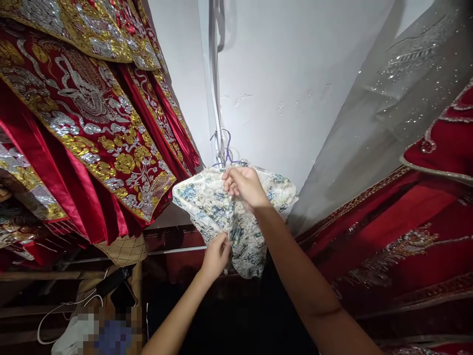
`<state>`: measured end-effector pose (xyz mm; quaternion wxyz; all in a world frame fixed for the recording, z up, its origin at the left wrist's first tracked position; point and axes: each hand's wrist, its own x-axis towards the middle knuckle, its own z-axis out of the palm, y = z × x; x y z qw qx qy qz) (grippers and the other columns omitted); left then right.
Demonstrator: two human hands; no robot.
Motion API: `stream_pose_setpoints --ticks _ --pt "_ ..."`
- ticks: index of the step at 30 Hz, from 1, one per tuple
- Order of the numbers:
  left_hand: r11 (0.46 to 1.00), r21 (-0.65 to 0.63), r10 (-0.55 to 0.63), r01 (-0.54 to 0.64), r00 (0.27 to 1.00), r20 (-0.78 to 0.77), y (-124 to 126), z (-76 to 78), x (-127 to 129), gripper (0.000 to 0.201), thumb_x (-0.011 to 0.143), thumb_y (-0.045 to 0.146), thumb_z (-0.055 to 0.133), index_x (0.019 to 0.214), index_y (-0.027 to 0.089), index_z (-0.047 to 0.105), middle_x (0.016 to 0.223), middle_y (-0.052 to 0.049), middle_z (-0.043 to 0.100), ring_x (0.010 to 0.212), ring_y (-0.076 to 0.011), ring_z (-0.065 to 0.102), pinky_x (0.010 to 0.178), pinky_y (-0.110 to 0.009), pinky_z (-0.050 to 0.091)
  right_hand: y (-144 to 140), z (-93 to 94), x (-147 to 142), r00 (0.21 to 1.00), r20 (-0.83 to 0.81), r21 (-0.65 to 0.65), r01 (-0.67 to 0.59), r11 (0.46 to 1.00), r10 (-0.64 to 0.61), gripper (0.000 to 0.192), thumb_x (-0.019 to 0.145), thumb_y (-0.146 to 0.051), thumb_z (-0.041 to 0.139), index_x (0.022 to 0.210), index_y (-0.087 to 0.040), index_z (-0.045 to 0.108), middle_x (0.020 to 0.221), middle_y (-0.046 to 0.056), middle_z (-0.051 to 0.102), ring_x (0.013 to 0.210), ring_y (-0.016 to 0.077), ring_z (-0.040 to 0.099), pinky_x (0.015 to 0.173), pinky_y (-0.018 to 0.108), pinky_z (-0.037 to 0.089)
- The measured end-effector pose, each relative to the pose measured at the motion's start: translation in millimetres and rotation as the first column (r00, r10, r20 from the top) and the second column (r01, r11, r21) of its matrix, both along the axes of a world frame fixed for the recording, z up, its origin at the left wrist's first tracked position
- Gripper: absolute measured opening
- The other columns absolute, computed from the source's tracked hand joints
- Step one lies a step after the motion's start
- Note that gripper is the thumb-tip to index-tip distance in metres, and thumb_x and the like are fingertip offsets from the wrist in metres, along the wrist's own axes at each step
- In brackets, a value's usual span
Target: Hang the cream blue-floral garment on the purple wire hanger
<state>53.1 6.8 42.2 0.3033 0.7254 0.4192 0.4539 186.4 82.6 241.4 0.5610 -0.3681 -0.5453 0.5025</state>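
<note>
A white blouse with a blue and yellow floral print (207, 199) hangs in front of me on a thin purple hanger (228, 150). My right hand (244, 185) is closed at the upper front of the blouse, just under the neckline, fingers pinching the front edge. Lower down, my left hand (217, 254) pinches the same front edge between thumb and fingers. The cloth between the two hands runs nearly straight up and down. Whether a button or other fastener sits in the fingers is too small to tell.
Red garments with gold and silver sequins (92, 113) hang on the left. At the right hang a sheer sparkling cloth (402, 74) and red beaded garments (414, 222). Behind the blouse is a white wall (281, 64). A phone (123, 298) and a white cable (46, 315) lie lower left.
</note>
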Motion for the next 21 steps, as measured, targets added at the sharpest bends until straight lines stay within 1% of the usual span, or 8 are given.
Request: stream_pose_setpoints --ticks 3,5,8,10,13,15,18,21 --pt "0.993 0.121 -0.024 0.013 0.996 0.087 19 51.1 -7 0.030 0.098 0.027 0.049 0.127 0.021 0.053 0.102 -0.009 0.065 0.095 -0.0210 0.061 0.087 -0.035 0.047 -12 -13.9 -1 0.999 0.030 -0.002 0.016 1.000 -0.016 0.020 0.083 -0.026 0.056 0.067 -0.015 0.062 0.047 0.000 0.060 0.035 0.0063 0.044 0.035 0.017 0.029" --pt "0.959 0.272 0.038 -0.081 0.986 0.161 36 94.4 -11 0.043 0.098 0.025 0.048 0.141 0.022 0.041 0.108 -0.010 0.065 0.101 -0.0201 0.061 0.093 -0.036 0.047 -19 -19.0 -1 0.998 0.043 0.017 0.034 0.999 -0.035 0.022 0.084 -0.027 0.054 0.066 -0.016 0.061 0.045 -0.001 0.058 0.035 0.0066 0.043 0.036 0.017 0.030" --pt "0.920 0.384 0.067 -0.074 0.997 0.030 58 149.8 -14 0.032 0.100 0.026 0.046 0.131 0.022 0.053 0.109 -0.008 0.066 0.099 -0.0190 0.062 0.091 -0.033 0.047 -23 -21.7 2 0.996 0.085 0.093 0.024 0.995 -0.032 0.026 0.088 -0.031 0.053 0.068 -0.016 0.061 0.046 -0.001 0.058 0.038 0.0081 0.044 0.040 0.019 0.033" --pt "0.914 0.405 0.067 -0.014 0.991 -0.118 64 170.2 -13 0.023 0.100 0.028 0.045 0.112 0.019 0.063 0.099 -0.007 0.068 0.093 -0.0185 0.063 0.086 -0.031 0.047 -18 -28.5 4 0.993 0.106 0.156 0.035 0.987 -0.052 0.027 0.090 -0.034 0.052 0.070 -0.017 0.062 0.048 -0.002 0.058 0.040 0.0092 0.045 0.042 0.020 0.035" --pt "0.897 0.442 0.122 -0.021 0.972 -0.202 62 177.5 -9 0.020 0.099 0.028 0.046 0.096 0.018 0.064 0.088 -0.005 0.067 0.084 -0.0178 0.062 0.079 -0.029 0.045 -7 -56.6 6 0.973 0.187 0.203 0.098 0.974 -0.137 0.027 0.091 -0.035 0.050 0.072 -0.020 0.061 0.049 -0.003 0.055 0.043 0.0107 0.047 0.045 0.022 0.034" --pt "0.870 0.476 0.206 -0.127 0.971 -0.118 59 174.8 -12 0.019 0.099 0.028 0.048 0.094 0.018 0.063 0.087 -0.004 0.066 0.083 -0.0172 0.061 0.078 -0.029 0.045 -2 -84.8 7 0.943 0.294 0.168 0.108 0.980 -0.155 0.026 0.090 -0.032 0.050 0.069 -0.020 0.060 0.049 -0.003 0.054 0.045 0.0116 0.048 0.046 0.023 0.034" --pt "0.811 0.421 0.351 -0.405 0.914 0.204 67 167.2 -38 0.018 0.097 0.032 0.052 0.094 0.018 0.063 0.086 -0.002 0.064 0.080 -0.0153 0.059 0.074 -0.026 0.045 -5 -126.0 6 0.912 0.396 0.092 0.079 0.993 -0.109 0.028 0.087 -0.026 0.051 0.061 -0.020 0.058 0.046 -0.003 0.053 0.045 0.0119 0.048 0.049 0.024 0.035" --pt "0.838 0.152 0.324 -0.524 0.702 0.635 91 148.9 -85 0.016 0.096 0.032 0.055 0.087 0.018 0.057 0.078 0.003 0.056 0.072 -0.0098 0.053 0.069 -0.022 0.043 -19 -150.3 2 0.941 0.338 0.032 0.029 0.999 -0.038 0.028 0.086 -0.024 0.049 0.060 -0.019 0.057 0.046 -0.003 0.054 0.046 0.0121 0.050 0.051 0.024 0.037"
